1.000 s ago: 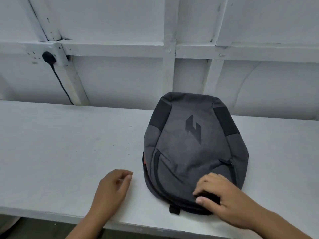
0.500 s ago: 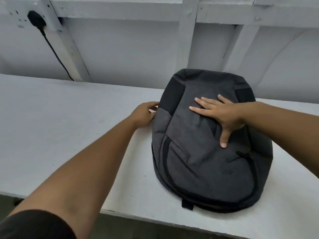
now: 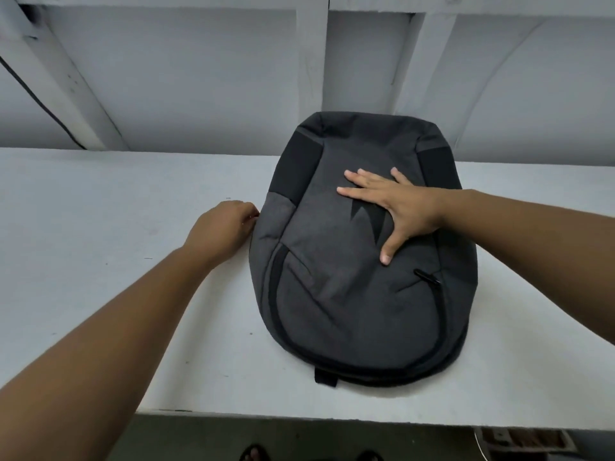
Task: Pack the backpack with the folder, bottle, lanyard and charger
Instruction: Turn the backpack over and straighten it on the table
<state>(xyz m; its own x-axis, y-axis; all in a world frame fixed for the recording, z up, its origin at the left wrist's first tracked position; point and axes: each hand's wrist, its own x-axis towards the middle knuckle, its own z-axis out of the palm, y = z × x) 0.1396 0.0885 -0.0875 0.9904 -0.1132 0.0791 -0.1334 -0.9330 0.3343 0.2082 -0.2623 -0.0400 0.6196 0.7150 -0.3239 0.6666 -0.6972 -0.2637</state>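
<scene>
White table (image 3: 100, 227) against a white panelled wall (image 3: 199, 78); dark cable (image 3: 40, 104) down the wall at far left. Grey backpack (image 3: 349, 294) flat on the table, front up, zips closed, black angular logo (image 3: 367, 214) partly covered, no readable writing. Right hand (image 3: 396, 207) spread flat on the front, gripping nothing. Left hand (image 3: 223, 227) curled at the pack's left edge; grip unclear.

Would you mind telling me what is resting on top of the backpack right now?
Only the right hand, laid flat and open across the backpack, partly covering its dark logo. Its contents are hidden; it looks closed.
</scene>
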